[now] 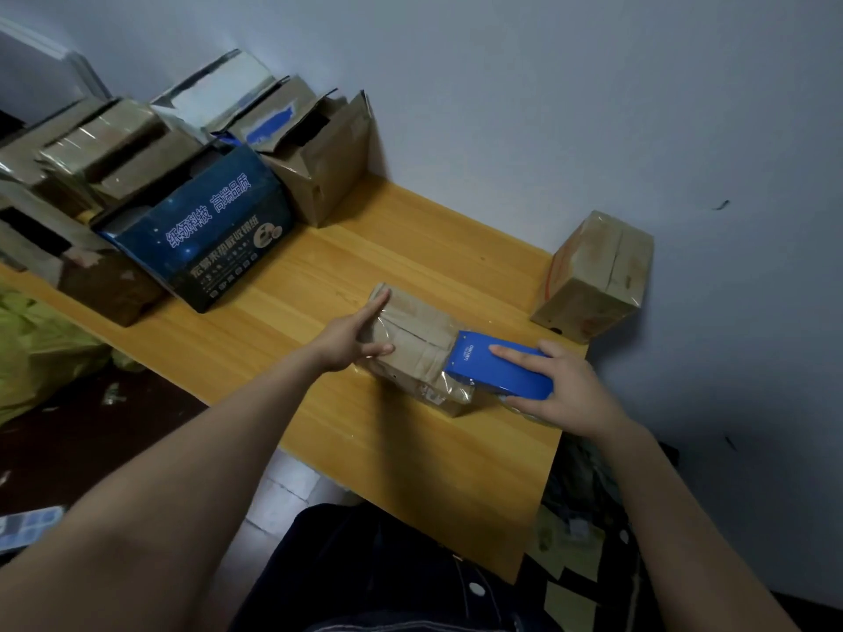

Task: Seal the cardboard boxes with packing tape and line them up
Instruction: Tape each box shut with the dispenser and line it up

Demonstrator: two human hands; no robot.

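A small brown cardboard box (417,344) lies on the wooden table (410,449), with clear tape along its top. My left hand (353,339) grips its left end, fingers over the top and thumb on the near side. My right hand (563,385) holds a blue tape dispenser (497,369) whose front end rests on the box's right end. A second small box (593,275), wrapped in clear tape, stands against the wall at the table's far right.
A dark blue printed box (205,234) and several brown cardboard boxes (314,148), some with open flaps, are piled at the table's far left. A yellow-green bag (41,353) lies on the floor to the left. The grey wall runs behind the table.
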